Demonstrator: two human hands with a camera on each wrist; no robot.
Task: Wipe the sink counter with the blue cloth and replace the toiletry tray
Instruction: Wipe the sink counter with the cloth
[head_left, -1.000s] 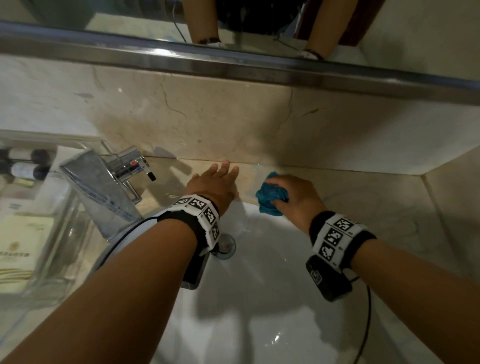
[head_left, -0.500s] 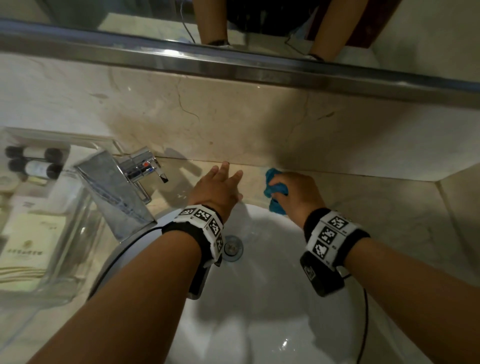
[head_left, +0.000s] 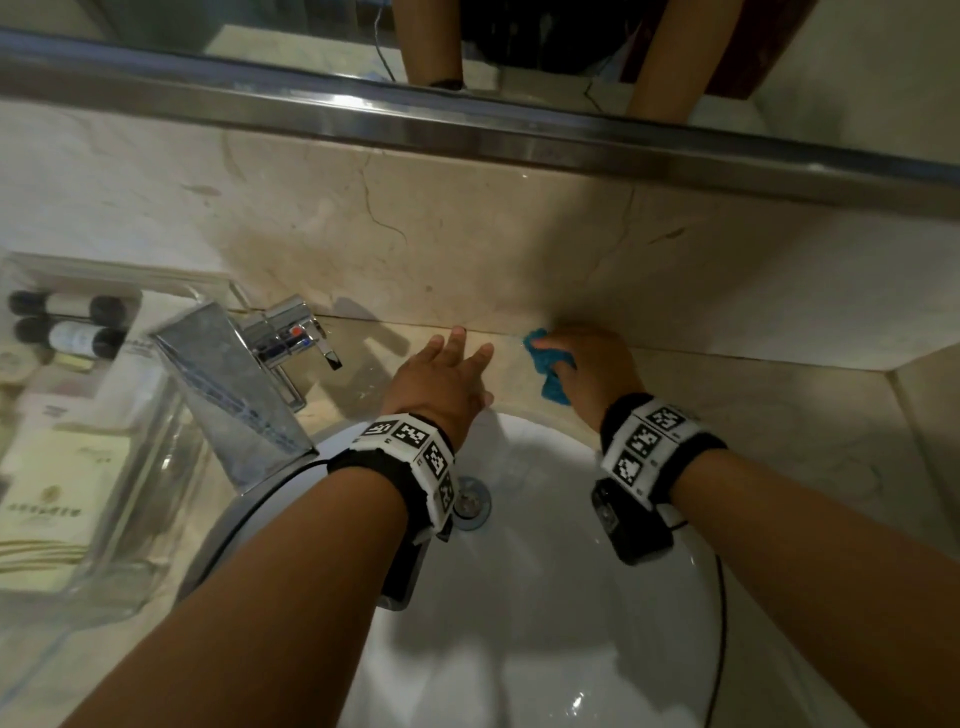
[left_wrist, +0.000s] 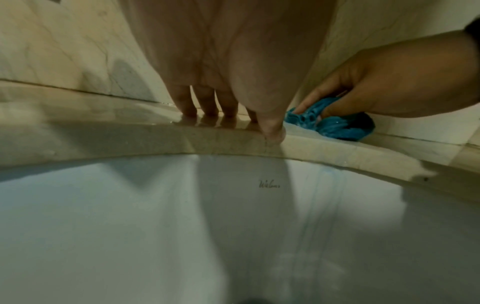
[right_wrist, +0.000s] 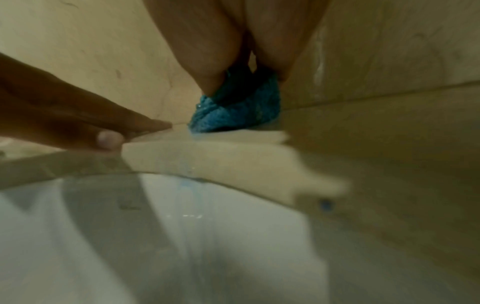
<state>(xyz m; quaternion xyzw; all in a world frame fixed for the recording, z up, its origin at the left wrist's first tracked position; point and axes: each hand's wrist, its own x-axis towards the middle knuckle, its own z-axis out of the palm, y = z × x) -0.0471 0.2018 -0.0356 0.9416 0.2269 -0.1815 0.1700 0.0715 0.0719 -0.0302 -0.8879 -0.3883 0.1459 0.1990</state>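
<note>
Right hand (head_left: 592, 371): fingers curled around the bunched blue cloth (head_left: 548, 366), gripping it and pressing it down on the counter (head_left: 753, 415) at the back edge, right where the counter meets the marble wall (head_left: 467, 234). The right wrist view shows the cloth wadded under the fingertips, wet, with a thin bluish trickle running from it over the counter edge into the sink (head_left: 545, 597).

Left hand (head_left: 441, 379): flat and relaxed, holding nothing. Fingers straight, fingertips (left_wrist: 187, 109) touching the counter strip between the sink's back rim and the wall; thumb near the counter's inner edge. It lies just beside the cloth, on its left, and I cannot tell whether they touch. Both wrists carry black bands with white coded markers.

Sink: white oval bowl set under the counter, below both forearms; metal drain (head_left: 470, 504) at its middle, partly hidden by the left wrist band. Small dark script on the back wall of the bowl, unreadable.

Tap (head_left: 234, 384): chrome, with a wide flat spout, at the back left of the sink, lever with red and blue marks pointing right.

Tray (head_left: 130, 493): clear, on the counter's left end, left of the tap and well apart from the cloth. It holds two small bottles (head_left: 65, 322) with dark caps lying on their sides toward the back, and cream packets (head_left: 52, 493) in front.

Mirror (head_left: 519, 47) with a metal lower frame runs above the wall, reflecting both forearms.
</note>
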